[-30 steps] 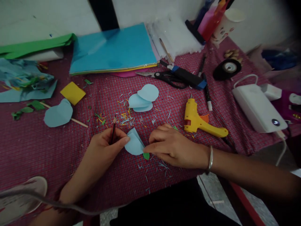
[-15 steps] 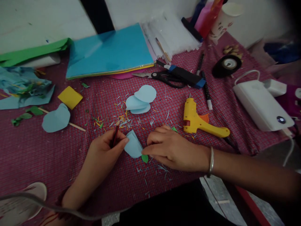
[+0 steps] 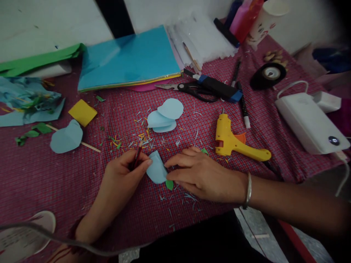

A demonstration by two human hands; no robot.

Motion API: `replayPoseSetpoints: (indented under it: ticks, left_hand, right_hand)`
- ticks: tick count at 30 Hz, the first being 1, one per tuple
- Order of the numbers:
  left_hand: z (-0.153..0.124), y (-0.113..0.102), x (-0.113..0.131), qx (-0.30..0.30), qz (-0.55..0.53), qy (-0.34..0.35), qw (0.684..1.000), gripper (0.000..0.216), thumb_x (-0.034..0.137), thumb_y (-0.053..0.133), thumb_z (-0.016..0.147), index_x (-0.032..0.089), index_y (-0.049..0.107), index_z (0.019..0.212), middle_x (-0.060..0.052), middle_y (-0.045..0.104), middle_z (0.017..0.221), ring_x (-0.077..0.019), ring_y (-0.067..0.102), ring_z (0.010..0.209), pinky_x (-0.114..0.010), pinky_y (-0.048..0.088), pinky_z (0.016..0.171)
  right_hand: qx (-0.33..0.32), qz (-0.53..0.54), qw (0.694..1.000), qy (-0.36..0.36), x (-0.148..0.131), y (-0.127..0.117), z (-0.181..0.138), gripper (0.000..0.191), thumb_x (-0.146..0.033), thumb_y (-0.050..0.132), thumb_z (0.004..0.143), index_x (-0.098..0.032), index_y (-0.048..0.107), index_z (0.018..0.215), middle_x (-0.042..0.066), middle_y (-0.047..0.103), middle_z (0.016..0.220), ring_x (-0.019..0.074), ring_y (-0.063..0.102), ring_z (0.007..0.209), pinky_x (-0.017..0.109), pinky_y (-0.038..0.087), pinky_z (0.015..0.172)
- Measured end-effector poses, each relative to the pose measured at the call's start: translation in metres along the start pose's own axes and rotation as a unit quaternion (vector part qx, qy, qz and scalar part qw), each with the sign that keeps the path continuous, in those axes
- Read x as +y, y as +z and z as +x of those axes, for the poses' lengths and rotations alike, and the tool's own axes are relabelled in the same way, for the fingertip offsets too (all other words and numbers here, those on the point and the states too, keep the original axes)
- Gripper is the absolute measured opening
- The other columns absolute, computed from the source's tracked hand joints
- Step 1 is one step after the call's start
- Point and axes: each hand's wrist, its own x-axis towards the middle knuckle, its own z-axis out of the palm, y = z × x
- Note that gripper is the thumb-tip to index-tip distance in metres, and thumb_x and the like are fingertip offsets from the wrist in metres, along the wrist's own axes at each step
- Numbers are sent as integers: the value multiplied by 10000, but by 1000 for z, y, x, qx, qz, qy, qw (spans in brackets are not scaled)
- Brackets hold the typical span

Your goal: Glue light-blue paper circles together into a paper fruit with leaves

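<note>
My left hand (image 3: 122,179) is closed, with a dark red-and-black pencil (image 3: 137,155) tucked upright in its fingers. Its thumb also pinches the left edge of a small light blue paper piece (image 3: 157,168). At that paper's right edge, the curled fingers of my right hand (image 3: 197,175) pinch it; the fingertips partly hide the edge. A green paper leaf (image 3: 169,185) lies by the paper's lower right corner. Just beyond my hands are rounded light blue paper pieces (image 3: 166,116), overlapping in a small pile.
A yellow glue gun (image 3: 226,135) lies right of my right hand. Scissors (image 3: 189,88) and a cutter (image 3: 219,88) lie farther back, near blue sheets (image 3: 126,60). A white power bank (image 3: 309,122) is at right. On the left are a paper-covered stick (image 3: 91,147) and yellow paper (image 3: 82,112).
My right index finger has lifted slightly and shifted along the paper's right edge. My left hand keeps its hold on the pencil and paper. The whole view has shifted a little.
</note>
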Motion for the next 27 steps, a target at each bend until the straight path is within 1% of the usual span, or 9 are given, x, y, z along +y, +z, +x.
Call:
replayPoseSetpoints:
  ticks: [6, 11, 14, 16, 18, 20, 22, 24, 27]
  left_hand:
    - [1, 1, -2, 4, -5, -9, 1000, 138, 320, 651, 780, 195, 659, 720, 28, 633, 670, -131, 547, 639, -250, 419, 600]
    - [3, 5, -3, 9, -18, -11, 1000, 139, 316, 650, 763, 189, 660, 706, 27, 635, 651, -127, 546, 622, -246, 411, 584]
    - [5, 7, -3, 17, -11, -4, 1000, 134, 309, 641, 749, 190, 662, 692, 23, 634, 640, -132, 550, 612, -254, 409, 578]
    - [5, 8, -4, 16, 0, 4, 1000, 134, 308, 632, 749, 190, 663, 694, 18, 639, 649, -138, 555, 620, -265, 414, 592]
    - [5, 8, -5, 14, 6, 8, 1000, 136, 305, 622, 751, 189, 655, 688, 12, 642, 656, -145, 562, 633, -277, 423, 611]
    - [5, 8, -5, 13, 7, 8, 1000, 137, 302, 615, 755, 189, 646, 685, 10, 641, 657, -148, 565, 638, -282, 427, 619]
    - [5, 8, -6, 17, 4, 8, 1000, 138, 310, 616, 761, 189, 638, 700, 12, 636, 662, -147, 563, 639, -283, 426, 616]
    - [5, 9, -7, 22, -6, 11, 1000, 153, 333, 608, 784, 188, 628, 741, 15, 629, 685, -145, 556, 646, -281, 425, 610]
    - [5, 9, -7, 29, -24, 23, 999, 174, 353, 569, 830, 190, 591, 773, 25, 594, 703, -137, 537, 654, -271, 422, 602]
  right_hand:
    - [-4, -6, 1000, 5, -1, 1, 1, 220, -230, 504, 957, -226, 696, 1064, 43, 646, 1166, 193, 548, 973, 368, 366, 847]
    - [-6, -10, 1000, 7, -1, 0, 1, 211, -223, 520, 947, -214, 698, 1059, 51, 643, 1084, 195, 548, 946, 363, 381, 836]
    - [0, -21, 1000, 7, -4, 0, 3, 227, -225, 512, 953, -191, 671, 1112, 57, 645, 1075, 195, 549, 933, 363, 391, 834]
    - [-2, -51, 999, 3, -8, 0, 6, 263, -223, 499, 959, -187, 633, 1183, 60, 654, 1113, 204, 547, 941, 371, 395, 828]
    - [-13, -95, 995, -9, -10, 2, 8, 298, -223, 484, 966, -190, 593, 1241, 49, 647, 1213, 222, 538, 991, 385, 395, 834]
    - [-17, -133, 991, -20, -11, 5, 10, 329, -239, 465, 976, -186, 559, 1287, 26, 599, 1341, 243, 504, 1103, 411, 382, 897]
    - [-10, -154, 988, -22, -11, 8, 9, 359, -270, 442, 991, -175, 528, 1326, 7, 544, 1422, 253, 444, 1224, 435, 332, 1000]
    - [-4, -164, 986, -10, -10, 11, 7, 379, -299, 426, 1000, -185, 508, 1352, -7, 522, 1448, 252, 401, 1290, 444, 279, 1066]
    - [-6, -168, 986, 15, -11, 14, 3, 385, -324, 437, 996, -215, 507, 1359, -14, 509, 1462, 249, 396, 1316, 450, 256, 1096]
